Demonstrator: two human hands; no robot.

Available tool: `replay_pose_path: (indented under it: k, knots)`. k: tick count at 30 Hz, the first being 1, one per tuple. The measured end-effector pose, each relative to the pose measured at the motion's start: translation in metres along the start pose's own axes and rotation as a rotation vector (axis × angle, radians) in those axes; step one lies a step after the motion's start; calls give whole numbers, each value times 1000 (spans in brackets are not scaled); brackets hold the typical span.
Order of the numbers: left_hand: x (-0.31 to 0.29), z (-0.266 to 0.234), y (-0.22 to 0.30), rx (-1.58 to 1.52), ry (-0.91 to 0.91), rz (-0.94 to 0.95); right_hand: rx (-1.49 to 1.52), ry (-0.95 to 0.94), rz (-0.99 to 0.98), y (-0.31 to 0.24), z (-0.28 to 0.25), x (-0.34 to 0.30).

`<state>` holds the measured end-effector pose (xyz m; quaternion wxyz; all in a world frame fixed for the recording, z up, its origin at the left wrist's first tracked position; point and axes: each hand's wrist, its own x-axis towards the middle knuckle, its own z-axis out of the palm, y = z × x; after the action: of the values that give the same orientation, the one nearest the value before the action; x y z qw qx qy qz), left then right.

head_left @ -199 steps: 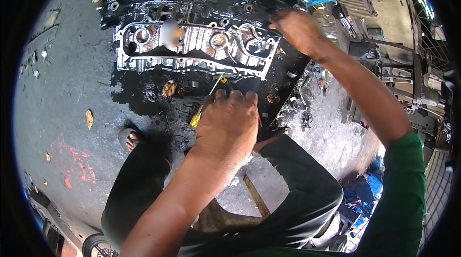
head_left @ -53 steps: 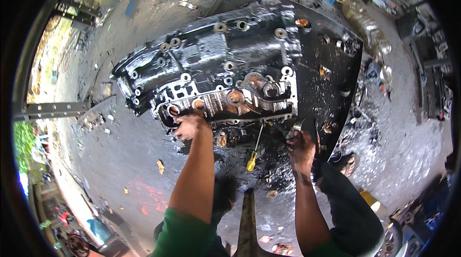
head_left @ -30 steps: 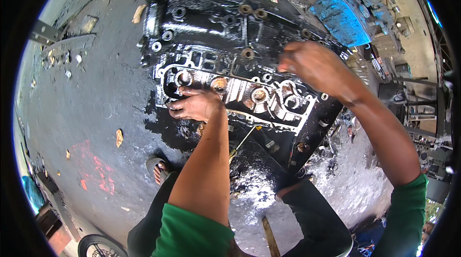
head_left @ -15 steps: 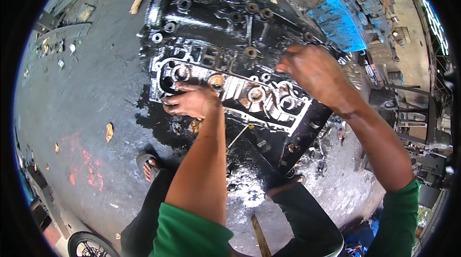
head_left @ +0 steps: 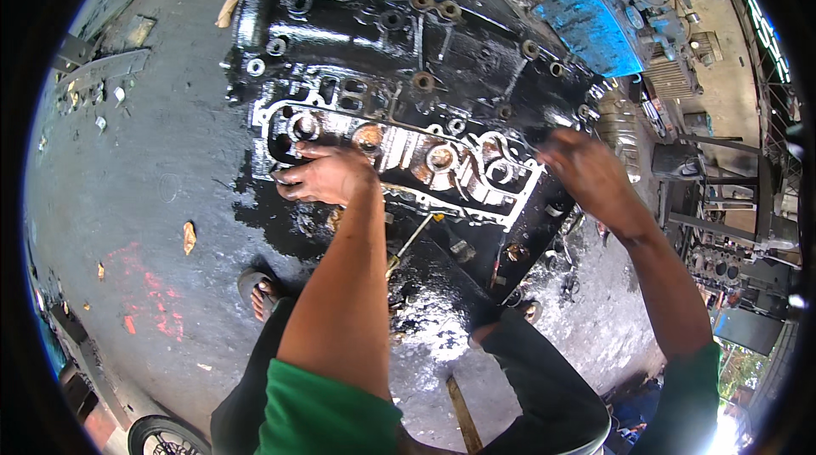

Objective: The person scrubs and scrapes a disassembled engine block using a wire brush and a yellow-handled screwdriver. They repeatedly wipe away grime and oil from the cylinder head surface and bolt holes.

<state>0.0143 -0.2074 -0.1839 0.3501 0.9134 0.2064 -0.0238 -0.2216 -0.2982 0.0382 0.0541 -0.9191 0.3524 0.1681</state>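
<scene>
A long pale metal engine casting [head_left: 399, 145], with round bores and a raised bright rim, lies in front of a larger black, oil-wet metal part [head_left: 357, 38]. At the casting's left end rests my left hand [head_left: 327, 176], its fingers stretched apart over the near edge and beside a bore. Just off the right end is my right hand [head_left: 586, 176], smeared by motion. Its fingers look curled closed; whatever they hold, if anything, cannot be made out. A thin rod-like tool with a yellow end [head_left: 412, 242] lies by the near edge.
Blue machinery [head_left: 591, 25] stands at the far right. Dark oil covers the ground around the metal parts. A wooden stick [head_left: 462, 412] is between my legs, and a wheel [head_left: 166, 438] shows at lower left. Dry leaves [head_left: 189, 237] lie on the grey floor.
My right hand has come nearer and to the right, from above the black part to beside the casting's right end. The left hand stays on the casting; the whole view has shifted slightly.
</scene>
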Motion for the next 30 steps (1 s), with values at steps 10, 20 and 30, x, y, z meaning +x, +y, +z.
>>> replay_pose_path:
  k: [10, 20, 30]
  knots:
    - [2, 2, 0, 16, -17, -17, -316, 95, -188, 25, 8, 27]
    - [-2, -9, 9, 8, -53, -78, -349, -112, -11, 14, 20, 27]
    - [-4, -11, 13, -7, -52, -98, -313, 109, -51, 2, 39, 22]
